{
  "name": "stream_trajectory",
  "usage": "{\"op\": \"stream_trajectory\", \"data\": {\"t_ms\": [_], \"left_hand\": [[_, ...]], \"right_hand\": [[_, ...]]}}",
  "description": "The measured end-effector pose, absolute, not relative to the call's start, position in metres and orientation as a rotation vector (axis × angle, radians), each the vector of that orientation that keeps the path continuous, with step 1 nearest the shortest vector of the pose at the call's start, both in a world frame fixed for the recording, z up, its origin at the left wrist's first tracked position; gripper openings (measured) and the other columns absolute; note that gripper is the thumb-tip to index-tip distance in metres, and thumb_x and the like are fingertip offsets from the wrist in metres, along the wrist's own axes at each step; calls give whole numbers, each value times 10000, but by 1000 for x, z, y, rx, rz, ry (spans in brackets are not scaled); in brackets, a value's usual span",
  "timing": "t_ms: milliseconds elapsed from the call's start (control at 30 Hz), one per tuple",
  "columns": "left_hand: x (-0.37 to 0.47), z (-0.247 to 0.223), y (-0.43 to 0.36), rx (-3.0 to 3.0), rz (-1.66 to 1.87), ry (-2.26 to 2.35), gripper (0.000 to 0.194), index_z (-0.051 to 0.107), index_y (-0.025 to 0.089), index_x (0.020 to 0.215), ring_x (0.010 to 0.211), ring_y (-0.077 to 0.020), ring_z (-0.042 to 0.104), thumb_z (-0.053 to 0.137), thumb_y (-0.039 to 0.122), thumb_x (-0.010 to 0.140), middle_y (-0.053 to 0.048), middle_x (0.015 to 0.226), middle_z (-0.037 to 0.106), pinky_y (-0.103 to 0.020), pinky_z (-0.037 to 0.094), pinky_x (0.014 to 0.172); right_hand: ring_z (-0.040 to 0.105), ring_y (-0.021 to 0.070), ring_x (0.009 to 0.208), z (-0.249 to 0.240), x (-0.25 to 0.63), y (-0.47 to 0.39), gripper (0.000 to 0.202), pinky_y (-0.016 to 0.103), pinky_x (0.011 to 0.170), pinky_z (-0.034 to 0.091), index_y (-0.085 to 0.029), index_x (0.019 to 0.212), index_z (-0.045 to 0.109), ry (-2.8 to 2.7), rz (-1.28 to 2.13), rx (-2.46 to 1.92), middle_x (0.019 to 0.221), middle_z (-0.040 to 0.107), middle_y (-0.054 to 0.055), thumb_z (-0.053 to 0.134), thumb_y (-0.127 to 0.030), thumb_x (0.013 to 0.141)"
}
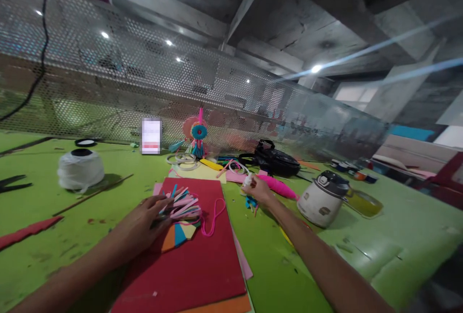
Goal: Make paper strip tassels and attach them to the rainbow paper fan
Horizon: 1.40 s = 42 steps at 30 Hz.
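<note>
A bundle of pink, white and blue paper strips [183, 203] lies on red card sheets [213, 265]. My left hand [154, 214] has its fingers closed on the bundle's left side. Below the strips, orange, blue and cream paper wedges [180, 237] show, and a pink cord [213, 219] loops to their right. Further right, my right hand [259, 191] pinches a small white object [248, 181], whose kind I cannot make out. Blue paper scraps [251, 202] are just under that hand. Bright pink wrapped material [278, 186] lies beyond its wrist.
A white pot with a dark lid [323, 199] stands at right, before a yellow tray [363, 203]. Behind are a black bag [277, 158] and a paper ornament [199, 132]. White twine [81, 169] and a thin stick [94, 194] are at left. A perforated screen [217, 86] borders the green table [289, 274].
</note>
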<state>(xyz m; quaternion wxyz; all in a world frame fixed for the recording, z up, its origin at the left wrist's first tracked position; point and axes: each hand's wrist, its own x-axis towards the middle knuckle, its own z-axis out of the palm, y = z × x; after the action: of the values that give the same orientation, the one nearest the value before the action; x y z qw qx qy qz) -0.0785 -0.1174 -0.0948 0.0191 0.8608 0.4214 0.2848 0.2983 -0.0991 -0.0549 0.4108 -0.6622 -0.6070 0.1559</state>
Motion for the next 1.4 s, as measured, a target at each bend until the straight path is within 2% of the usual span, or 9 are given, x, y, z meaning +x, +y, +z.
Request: {"op": "stream_trajectory", "data": {"t_ms": [67, 167, 300, 400, 567, 767, 1033, 1233, 1400], "left_hand": [[-80, -96, -117, 2686, 899, 1309, 500, 552, 197, 1225, 1090, -243, 549, 434, 507, 851, -119, 1239, 547, -334, 455, 918], [-80, -98, -117, 2691, 948, 1311, 487, 574, 205, 1197, 1065, -238, 568, 456, 515, 840, -109, 1211, 571, -316, 468, 901], [-78, -94, -119, 2669, 943, 1317, 455, 579, 220, 1186, 1059, -230, 572, 470, 494, 839, -98, 1211, 571, -307, 472, 899], [-76, -86, -124, 2635, 880, 1324, 448, 560, 212, 1206, 1080, -235, 557, 449, 467, 855, -109, 1231, 554, -323, 460, 918], [-74, -78, -131, 2562, 817, 1325, 439, 527, 214, 1235, 1101, -253, 533, 436, 432, 864, -121, 1262, 518, -365, 448, 930], [-72, -74, -136, 2522, 814, 1297, 386, 491, 236, 1236, 1086, -247, 506, 444, 350, 871, -116, 1239, 502, -386, 437, 917], [-70, -67, -141, 2460, 779, 1351, 397, 479, 239, 1237, 1055, -249, 506, 476, 306, 846, -123, 1216, 496, -401, 442, 901], [-69, -68, -141, 2434, 797, 1352, 382, 497, 253, 1216, 1079, -247, 502, 484, 315, 840, -111, 1244, 483, -392, 434, 917], [-69, -68, -142, 2424, 793, 1349, 398, 482, 253, 1238, 1076, -248, 503, 472, 308, 844, -115, 1241, 483, -398, 432, 916]], "right_hand": [[599, 121, 691, -60, 295, -94, 157, 289, 665, 505, -124, 841, 607, -1570, 354, -1714, 790, 639, 15, 676, -230, 749], [589, 115, 707, -48, 305, -83, 167, 293, 668, 503, -116, 852, 600, -1594, 270, -1771, 800, 614, 6, 586, -282, 843], [592, 126, 746, -18, 313, -50, 191, 304, 683, 506, -115, 900, 592, -1583, 185, -1778, 852, 613, 21, 571, -299, 854], [597, 124, 743, -8, 283, -14, 193, 293, 675, 507, -112, 923, 593, -1650, 209, -1702, 858, 620, 24, 587, -288, 843], [602, 129, 748, -21, 200, 35, 180, 300, 684, 508, -112, 883, 608, -1804, 285, -1604, 846, 626, 16, 585, -285, 845], [602, 146, 805, -28, 122, 81, 217, 322, 717, 510, -121, 954, 598, -1912, 340, -1537, 931, 620, 36, 550, -314, 867], [609, 136, 790, -52, 13, 100, 212, 316, 703, 521, -118, 963, 595, -2125, 465, -1419, 923, 624, 38, 551, -303, 870], [612, 143, 812, -53, 15, 96, 218, 323, 717, 522, -117, 975, 597, -2224, 475, -1365, 939, 628, 42, 566, -300, 860], [615, 132, 779, -34, 45, 101, 265, 300, 671, 532, -134, 1088, 563, -2329, 479, -1389, 980, 621, 48, 549, -289, 874]]}}
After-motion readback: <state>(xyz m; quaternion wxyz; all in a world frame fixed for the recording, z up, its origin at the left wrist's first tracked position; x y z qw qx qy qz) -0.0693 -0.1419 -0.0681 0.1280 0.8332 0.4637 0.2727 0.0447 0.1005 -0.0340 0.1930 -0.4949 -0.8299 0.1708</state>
